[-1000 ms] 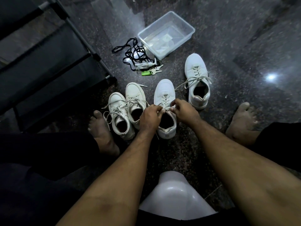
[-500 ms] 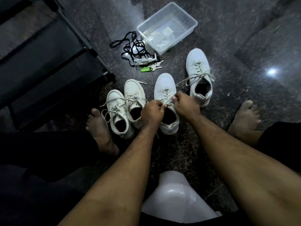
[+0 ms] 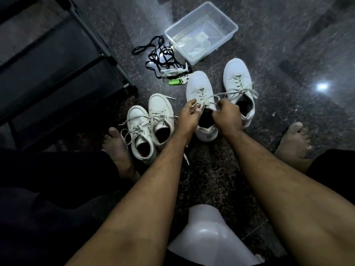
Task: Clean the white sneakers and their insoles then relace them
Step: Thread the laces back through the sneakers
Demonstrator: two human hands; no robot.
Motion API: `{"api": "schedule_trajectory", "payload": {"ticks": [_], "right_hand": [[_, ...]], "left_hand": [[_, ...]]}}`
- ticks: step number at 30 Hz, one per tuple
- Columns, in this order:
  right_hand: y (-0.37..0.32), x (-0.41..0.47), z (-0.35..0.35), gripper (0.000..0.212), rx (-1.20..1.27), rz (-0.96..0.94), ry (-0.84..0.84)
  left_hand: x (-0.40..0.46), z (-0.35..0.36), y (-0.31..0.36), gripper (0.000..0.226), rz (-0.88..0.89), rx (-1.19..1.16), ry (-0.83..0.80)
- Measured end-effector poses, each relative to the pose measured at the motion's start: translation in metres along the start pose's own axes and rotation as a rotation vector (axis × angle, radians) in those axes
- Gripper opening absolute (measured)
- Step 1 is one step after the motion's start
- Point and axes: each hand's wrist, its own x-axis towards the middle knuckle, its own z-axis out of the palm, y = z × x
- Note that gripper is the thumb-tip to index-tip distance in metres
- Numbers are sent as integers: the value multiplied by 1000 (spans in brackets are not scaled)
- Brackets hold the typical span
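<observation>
Middle sneaker (image 3: 199,89) on floor, lace (image 3: 212,97) pinched by both hands: left hand (image 3: 189,117) fingers at its tongue, right hand (image 3: 226,116) fingers curled round lace; second sneaker (image 3: 237,77) just beyond right fingers, another pair (image 3: 151,121) beside left

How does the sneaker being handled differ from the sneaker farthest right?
The handled sneaker has both hands at its laces, left hand and right hand each pinching lace; the far-right sneaker lies untouched. The handled sneaker's toe sits nearer the keys; the far-right sneaker's toe sits nearer the clear tub. Both are white, laced, toes pointing away.
</observation>
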Motion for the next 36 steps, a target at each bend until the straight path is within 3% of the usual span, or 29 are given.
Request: {"api": "schedule_trajectory", "payload": {"ticks": [4,9,12,17,23,29,34,36], "right_hand": [[-9,3,1,23,-33,110,70],[-38,-9,17,34,-154,-103,110],[-61,-16,35,28,-50,-258,-80],[-82,-36,80,37,-112,-277,-394],[-75,-54,109,48,-135,-225,-433],[-70,-46,94,51,-89,-240,-369],[-75,-42,85,29,-152,-304,-335],[-79,-43,79,36,-55,-269,-341]], "left_hand": [[-3,11,6,53,-13,1,-129],[1,-14,1,37,164,344,154],[-11,-42,8,31,278,359,338],[-23,-90,-6,31,291,560,557],[-33,-122,-38,39,100,992,365],[-20,-130,-28,27,55,918,418],[-25,-118,-12,16,74,980,576],[-28,-115,-6,14,86,941,618]]}}
